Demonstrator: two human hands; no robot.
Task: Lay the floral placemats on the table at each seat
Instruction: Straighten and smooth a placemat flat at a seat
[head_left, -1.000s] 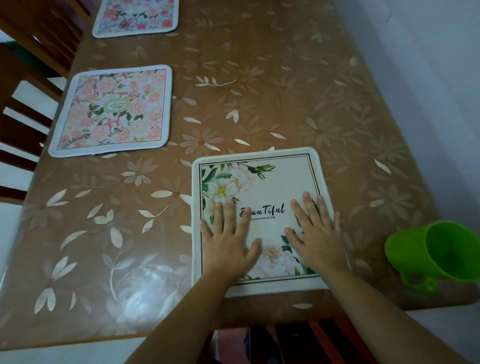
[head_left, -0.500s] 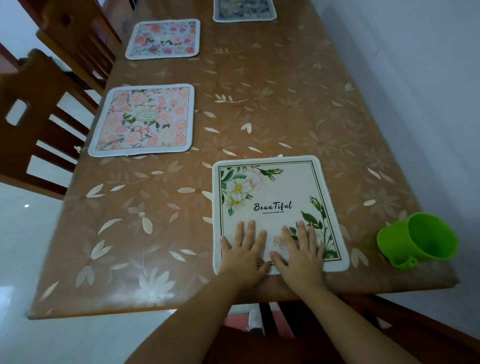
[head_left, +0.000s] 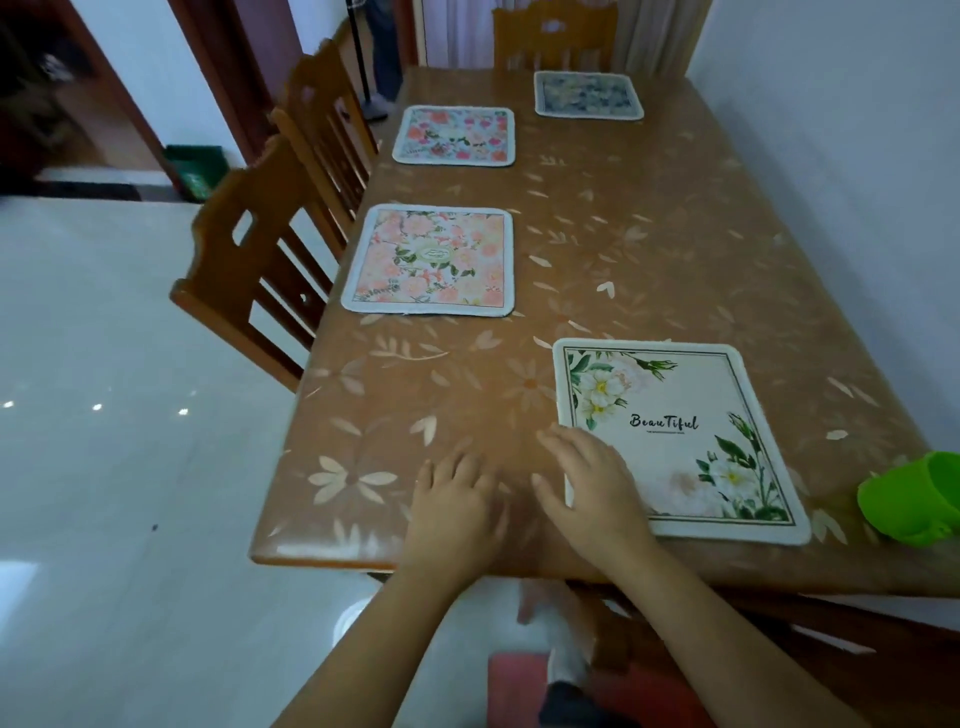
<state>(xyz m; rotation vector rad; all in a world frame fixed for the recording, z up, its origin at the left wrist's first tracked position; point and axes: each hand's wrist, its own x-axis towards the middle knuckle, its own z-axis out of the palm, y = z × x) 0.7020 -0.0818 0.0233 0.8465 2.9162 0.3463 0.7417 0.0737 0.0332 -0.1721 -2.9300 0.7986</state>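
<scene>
Several floral placemats lie flat on the brown flower-patterned table (head_left: 675, 234). Nearest is a white "Beautiful" placemat (head_left: 675, 436) at the near end. A pink one (head_left: 431, 262) and a red-flowered one (head_left: 454, 136) lie along the left side, and a blue-grey one (head_left: 588, 94) sits at the far end. My left hand (head_left: 454, 504) rests flat on bare table left of the white mat, fingers straight. My right hand (head_left: 592, 483) lies with fingers spread over the white mat's near left corner, holding nothing.
A green plastic cup (head_left: 914, 501) lies at the table's near right edge. Wooden chairs (head_left: 270, 260) stand along the left side and another chair (head_left: 556, 34) at the far end. A white wall runs along the table's right. Tiled floor spreads to the left.
Both hands slid back and leftward off the middle of the white placemat. The left hand is now on bare table. The view rose and now takes in the whole table.
</scene>
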